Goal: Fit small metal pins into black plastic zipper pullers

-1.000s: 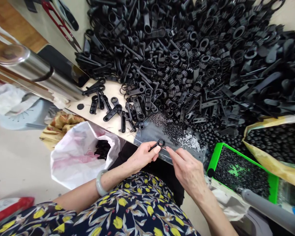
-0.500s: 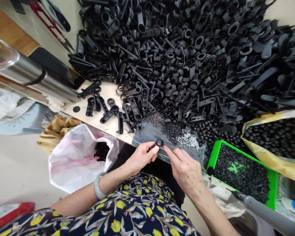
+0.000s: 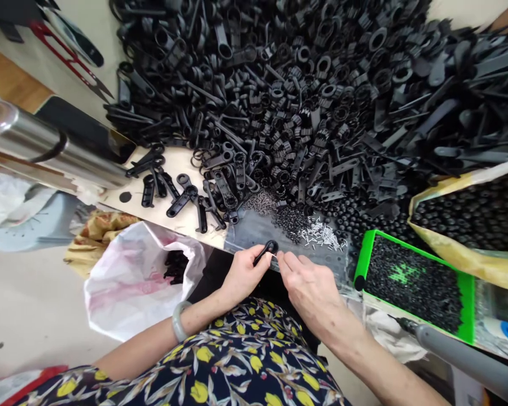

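Note:
My left hand (image 3: 248, 273) is closed round a black plastic part with a ring-shaped head (image 3: 271, 246), held upright just above the front edge of the table. Close beside it, my right hand (image 3: 307, 282) has its thumb and fingers pinched together at the ring. A thin pale sliver shows between the two hands, too small to name. Beyond my fingers lie a heap of silver pins (image 3: 324, 234), a pile of tiny black pieces (image 3: 290, 220) and some small brownish pieces (image 3: 260, 201). Several similar black handles (image 3: 182, 201) lie to the left.
A large heap of black plastic parts (image 3: 279, 84) covers the back. To the right are a green tray (image 3: 359, 262), a yellow bag of black beads (image 3: 432, 225) and a grey power screwdriver (image 3: 457, 352). A steel flask (image 3: 68, 152), red scissors (image 3: 71, 56) and a white sack (image 3: 122, 276) are left.
The ring head has turned in my left hand and shows a smoother, more closed side. My right hand has drawn closer to it. The whole view has shifted slightly.

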The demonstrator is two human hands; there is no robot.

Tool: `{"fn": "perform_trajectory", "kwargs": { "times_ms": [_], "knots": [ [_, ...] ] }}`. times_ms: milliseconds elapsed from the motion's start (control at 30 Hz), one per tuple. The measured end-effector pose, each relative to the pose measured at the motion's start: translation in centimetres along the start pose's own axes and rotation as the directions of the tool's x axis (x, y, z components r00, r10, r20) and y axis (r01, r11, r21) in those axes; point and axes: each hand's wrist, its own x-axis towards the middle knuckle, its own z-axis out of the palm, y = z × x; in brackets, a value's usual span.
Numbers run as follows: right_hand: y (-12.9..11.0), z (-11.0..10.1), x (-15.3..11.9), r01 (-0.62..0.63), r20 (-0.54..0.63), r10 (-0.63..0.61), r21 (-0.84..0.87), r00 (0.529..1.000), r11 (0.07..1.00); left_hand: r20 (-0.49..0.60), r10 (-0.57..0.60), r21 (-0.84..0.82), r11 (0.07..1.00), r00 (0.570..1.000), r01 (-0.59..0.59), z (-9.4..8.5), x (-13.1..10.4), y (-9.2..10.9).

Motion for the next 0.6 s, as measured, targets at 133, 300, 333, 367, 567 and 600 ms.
{"fn": "perform_trajectory", "kwargs": {
  "times_ms": [133, 300, 333, 367, 567, 600],
  "knots": [
    [-0.8, -1.2, -1.5, -0.035, -0.094, 0.037, 0.02, 0.995, 0.999, -0.109, 0.041, 0.066, 0.997, 0.993, -0.034, -0.1, -0.3, 0.6],
    [0.5, -1.6, -3.2, -0.082, -0.288, 0.171, 0.297, 0.942, 0.951, -0.109, 0.121, 0.079, 0.99, 0.987, -0.113, -1.2, -1.5, 3.2],
    [1.3, -1.5, -3.0, -0.097, -0.268, 0.221, 0.408, 0.938, 0.908, -0.134, 0.158, 0.1, 0.984, 0.978, -0.145, -2.0, -1.7, 3.8],
    [2.1, -1.2, -2.6, -0.126, -0.229, 0.278, 0.516, 0.933, 0.847, -0.207, 0.202, 0.128, 0.976, 0.957, -0.178, -3.2, -1.6, 4.3],
    [5.5, 2.0, 0.5, -0.195, -0.173, 0.362, 0.595, 0.916, 0.78, -0.534, 0.502, 0.487, 0.84, 0.68, -0.238, -14.3, 1.3, 3.4],
    [5.5, 2.5, 1.1, -0.21, -0.173, 0.364, 0.567, 0.915, 0.796, -0.574, 0.503, 0.488, 0.844, 0.647, -0.223, -16.0, 1.8, 2.7]
  ]
}}
